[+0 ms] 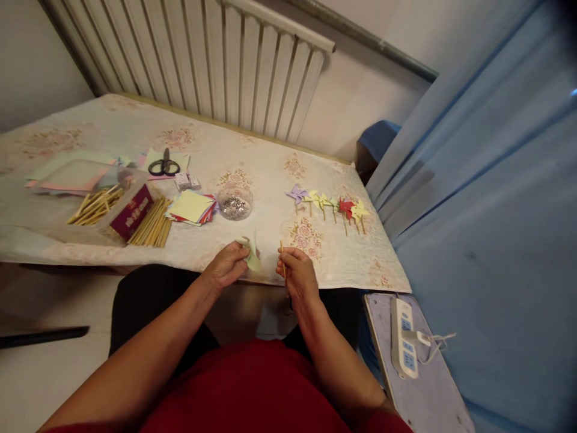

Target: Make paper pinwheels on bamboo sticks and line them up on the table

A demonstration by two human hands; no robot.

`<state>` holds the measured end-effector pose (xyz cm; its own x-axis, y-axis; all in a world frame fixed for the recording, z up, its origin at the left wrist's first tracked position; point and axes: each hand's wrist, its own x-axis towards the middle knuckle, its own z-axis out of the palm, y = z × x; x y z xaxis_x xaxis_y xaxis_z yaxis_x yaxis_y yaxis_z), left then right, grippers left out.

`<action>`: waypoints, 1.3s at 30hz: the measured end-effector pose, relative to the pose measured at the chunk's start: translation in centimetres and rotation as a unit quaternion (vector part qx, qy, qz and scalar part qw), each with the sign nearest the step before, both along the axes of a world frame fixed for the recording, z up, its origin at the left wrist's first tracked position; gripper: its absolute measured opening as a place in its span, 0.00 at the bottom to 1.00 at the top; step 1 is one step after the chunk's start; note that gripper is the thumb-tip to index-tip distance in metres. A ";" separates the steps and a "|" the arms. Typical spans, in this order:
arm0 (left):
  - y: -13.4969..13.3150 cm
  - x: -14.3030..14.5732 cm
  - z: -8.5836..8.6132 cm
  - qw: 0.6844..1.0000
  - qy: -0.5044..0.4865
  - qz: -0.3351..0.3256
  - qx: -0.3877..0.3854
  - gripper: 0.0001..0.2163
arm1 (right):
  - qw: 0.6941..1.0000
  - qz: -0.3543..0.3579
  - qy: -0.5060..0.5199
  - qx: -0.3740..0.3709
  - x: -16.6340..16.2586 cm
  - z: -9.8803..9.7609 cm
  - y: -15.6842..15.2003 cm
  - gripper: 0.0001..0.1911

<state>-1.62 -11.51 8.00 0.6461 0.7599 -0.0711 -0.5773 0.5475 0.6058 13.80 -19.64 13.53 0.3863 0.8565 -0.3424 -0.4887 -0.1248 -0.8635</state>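
My left hand [229,263] pinches a pale green paper pinwheel [253,257] above the front edge of the table. Its folded blades show, but the centre is partly behind my fingers. Just to the right, my right hand [299,272] is closed around a thin wooden stick [283,262], held nearly upright and apart from the paper. Beyond my left hand stands a round clear dish [235,203] of small shiny pins. Farther right lies a row of several finished pinwheels on sticks, among them a purple one [296,193] and a red one [346,208].
Left of the dish lie a stack of coloured paper squares [193,206], a pile of sticks [152,224] and a clear plastic box [118,231] with more sticks. Black-handled scissors [164,165] rest behind. A power strip [404,340] sits at the lower right beside a blue curtain [487,240].
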 end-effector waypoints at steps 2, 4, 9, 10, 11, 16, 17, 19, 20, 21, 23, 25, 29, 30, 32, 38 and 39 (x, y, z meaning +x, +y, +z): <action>-0.9 0.4 1.0 0.999 -0.020 -0.023 0.014 0.14 | 1.000 0.008 0.012 0.008 -0.3 0.5 -0.5 0.11; -1.6 0.8 1.9 0.999 -0.029 -0.039 0.025 0.13 | 0.999 0.022 0.022 0.017 -0.6 1.1 -0.9 0.11; -2.5 1.6 3.3 0.997 -0.051 -0.049 0.040 0.13 | 0.999 0.037 0.021 0.030 -1.4 2.3 -1.8 0.11; -2.6 1.7 3.5 0.997 -0.051 -0.045 0.037 0.13 | 0.999 0.034 0.017 0.033 -1.6 2.5 -2.0 0.10; -2.7 1.8 3.5 0.997 -0.050 -0.042 0.034 0.13 | 0.999 0.030 0.013 0.037 -1.7 2.6 -2.1 0.09; -3.0 2.1 3.9 0.997 -0.049 -0.050 0.025 0.15 | 0.999 0.004 0.004 0.053 -2.5 2.7 -2.3 0.08; -3.1 2.1 4.0 0.997 -0.048 -0.052 0.023 0.15 | 0.999 -0.001 0.002 0.052 -2.6 2.7 -2.3 0.08; -3.1 2.2 4.1 0.997 -0.046 -0.052 0.023 0.15 | 0.999 -0.007 -0.006 0.051 -2.8 2.6 -2.3 0.08; -3.2 2.2 4.0 0.997 -0.044 -0.050 0.024 0.15 | 0.999 -0.008 -0.011 0.050 -2.9 2.5 -2.3 0.08; -3.2 2.2 4.0 0.998 -0.043 -0.048 0.024 0.15 | 0.999 -0.010 -0.016 0.050 -3.0 2.5 -2.3 0.08; -3.2 2.2 3.8 0.998 -0.044 -0.042 0.023 0.15 | 0.998 -0.009 -0.023 0.050 -3.2 2.5 -2.4 0.08; -3.2 2.1 3.6 0.998 -0.045 -0.037 0.021 0.15 | 0.998 -0.009 -0.032 0.051 -3.4 2.5 -2.4 0.07; -3.2 2.0 3.3 0.998 -0.051 -0.035 0.018 0.14 | 0.998 -0.006 -0.043 0.053 -3.9 2.8 -2.6 0.06; -3.2 2.0 3.3 0.998 -0.053 -0.036 0.018 0.14 | 0.998 -0.004 -0.041 0.052 -4.0 2.9 -2.7 0.06; -3.2 1.9 3.1 0.998 -0.052 -0.038 0.015 0.14 | 0.998 -0.003 -0.037 0.052 -4.2 3.0 -2.8 0.06; -3.3 1.6 2.8 0.997 -0.058 -0.042 0.000 0.15 | 0.997 -0.004 -0.057 0.048 -4.5 2.8 -2.9 0.05; -3.3 1.6 2.8 0.997 -0.060 -0.043 -0.001 0.15 | 0.997 -0.004 -0.060 0.047 -4.6 2.6 -2.9 0.05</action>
<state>-0.06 -14.82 10.80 0.7129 0.7012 0.0090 -0.5965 0.5997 0.5334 9.24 -22.54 16.18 0.4268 0.8791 -0.2121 -0.3813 -0.0377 -0.9237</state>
